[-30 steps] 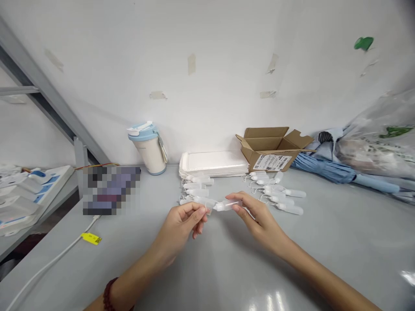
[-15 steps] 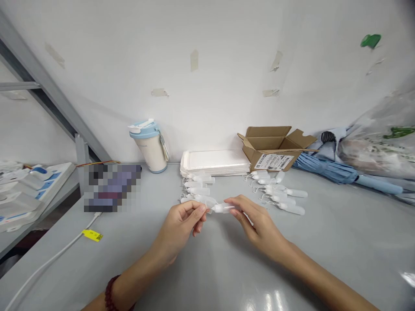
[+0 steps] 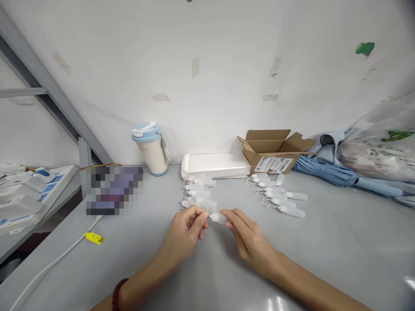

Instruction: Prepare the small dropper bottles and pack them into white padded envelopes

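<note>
Between my hands is a small translucent white dropper bottle (image 3: 218, 218), lying sideways with its narrow tip to the left. The fingers and thumb of my right hand (image 3: 249, 235) grip its rounded body end. My left hand (image 3: 189, 226) is closed in a pinch right at the tip; what its fingertips hold is hidden. Just behind my left hand lies a group of similar dropper bottles (image 3: 200, 194) with thin loops at their tips. Another group of these bottles (image 3: 292, 211) rests beyond my right hand, to the right.
Behind the bottles, a stack of white padded envelopes (image 3: 217, 164) stands beside an open cardboard box (image 3: 272, 162). A tumbler (image 3: 152, 151) and a blurred-out device (image 3: 115, 190) with a white cable (image 3: 58, 259) are left. A folded blue umbrella (image 3: 333, 172) and plastic bag (image 3: 382, 142) lie right.
Both hands and the bottle have come slightly nearer to me. My right fingers now cover more of the bottle's body, closer to my left hand. The view has tilted up a little.
</note>
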{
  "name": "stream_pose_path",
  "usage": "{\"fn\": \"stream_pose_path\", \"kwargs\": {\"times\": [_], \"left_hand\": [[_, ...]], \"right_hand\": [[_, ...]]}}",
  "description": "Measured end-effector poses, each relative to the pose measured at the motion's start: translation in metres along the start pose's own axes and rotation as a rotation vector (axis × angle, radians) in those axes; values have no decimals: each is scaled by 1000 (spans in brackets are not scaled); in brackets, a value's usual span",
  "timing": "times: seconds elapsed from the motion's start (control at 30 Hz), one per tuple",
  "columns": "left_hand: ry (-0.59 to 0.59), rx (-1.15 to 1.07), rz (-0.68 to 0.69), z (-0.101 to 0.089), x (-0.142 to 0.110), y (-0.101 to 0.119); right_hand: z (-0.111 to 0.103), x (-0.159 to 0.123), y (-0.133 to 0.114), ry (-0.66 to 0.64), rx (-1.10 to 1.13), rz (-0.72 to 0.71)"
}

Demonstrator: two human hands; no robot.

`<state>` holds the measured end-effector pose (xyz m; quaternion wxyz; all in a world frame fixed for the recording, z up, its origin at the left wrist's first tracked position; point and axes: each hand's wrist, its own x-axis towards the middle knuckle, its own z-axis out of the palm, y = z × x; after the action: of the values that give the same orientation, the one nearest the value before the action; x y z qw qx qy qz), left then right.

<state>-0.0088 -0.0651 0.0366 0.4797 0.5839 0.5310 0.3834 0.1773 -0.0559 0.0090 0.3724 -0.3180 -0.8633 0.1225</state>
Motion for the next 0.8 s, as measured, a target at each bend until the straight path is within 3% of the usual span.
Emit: {"fn": "stream_pose_path", "kwargs": {"times": [0.23, 0.53, 0.8], "left_hand": [[33, -54, 43, -14, 11, 0], [-34, 75, 79, -13, 8, 1], [-22, 236, 194, -20, 10, -1]], "right_hand": [[-9, 9, 10, 58, 18, 38], [-8, 7, 8, 51, 58, 2], [-19, 10, 16, -76, 1, 27]]}}
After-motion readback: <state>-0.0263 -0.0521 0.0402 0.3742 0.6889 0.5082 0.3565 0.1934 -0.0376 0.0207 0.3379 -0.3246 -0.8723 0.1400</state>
